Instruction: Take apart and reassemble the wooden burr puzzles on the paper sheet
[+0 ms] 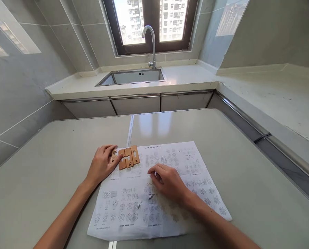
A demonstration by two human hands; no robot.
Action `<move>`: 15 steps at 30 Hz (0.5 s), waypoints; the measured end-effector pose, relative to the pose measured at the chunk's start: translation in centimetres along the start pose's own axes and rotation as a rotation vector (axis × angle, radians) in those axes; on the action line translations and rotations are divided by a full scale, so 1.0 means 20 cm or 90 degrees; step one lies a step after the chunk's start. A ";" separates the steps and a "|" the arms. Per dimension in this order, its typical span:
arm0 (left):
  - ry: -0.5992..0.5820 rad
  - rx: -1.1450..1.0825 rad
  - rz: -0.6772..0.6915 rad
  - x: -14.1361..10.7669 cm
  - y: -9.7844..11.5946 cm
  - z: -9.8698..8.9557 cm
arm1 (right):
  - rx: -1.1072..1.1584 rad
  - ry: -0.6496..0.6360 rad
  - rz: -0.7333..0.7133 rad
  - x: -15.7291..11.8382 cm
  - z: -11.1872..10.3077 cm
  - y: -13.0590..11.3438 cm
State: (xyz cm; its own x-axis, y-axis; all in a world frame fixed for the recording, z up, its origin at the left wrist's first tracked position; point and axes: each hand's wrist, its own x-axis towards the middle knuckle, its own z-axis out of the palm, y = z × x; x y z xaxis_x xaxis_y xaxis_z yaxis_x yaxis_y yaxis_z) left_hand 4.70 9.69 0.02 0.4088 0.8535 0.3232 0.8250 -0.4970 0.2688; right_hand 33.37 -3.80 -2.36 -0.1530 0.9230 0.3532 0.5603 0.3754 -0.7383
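Note:
Several flat wooden pieces lie side by side at the upper left of a printed paper sheet [133, 214]. Numbers are marked on them; the right one [135, 154] has a long slot and a 2. My left hand [102, 162] rests at their left side, its thumb on the piece marked 1 [122, 164] and its fingers over another notched piece [114, 155]. My right hand [167, 180] is over the middle of the sheet, fingers curled together, to the right of the pieces and apart from them. Whether anything is between those fingers is hidden.
The sheet shows rows of small diagrams and has small tears near its middle. It lies on a pale table [53, 152] with a seam. Beyond the table are a counter [190, 74], a sink [136, 76], a faucet [153, 45] and a window.

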 end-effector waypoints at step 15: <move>0.039 -0.016 0.017 0.03 0.16 -0.09 | 0.066 -0.020 0.059 0.01 -0.01 0.01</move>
State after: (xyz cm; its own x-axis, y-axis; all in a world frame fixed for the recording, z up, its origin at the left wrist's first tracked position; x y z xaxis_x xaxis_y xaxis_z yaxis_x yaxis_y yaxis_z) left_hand 6.83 8.43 2.74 0.4048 0.8293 0.3853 0.8040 -0.5235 0.2820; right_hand 33.62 -3.63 -2.27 -0.1308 0.9557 0.2638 0.4857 0.2938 -0.8233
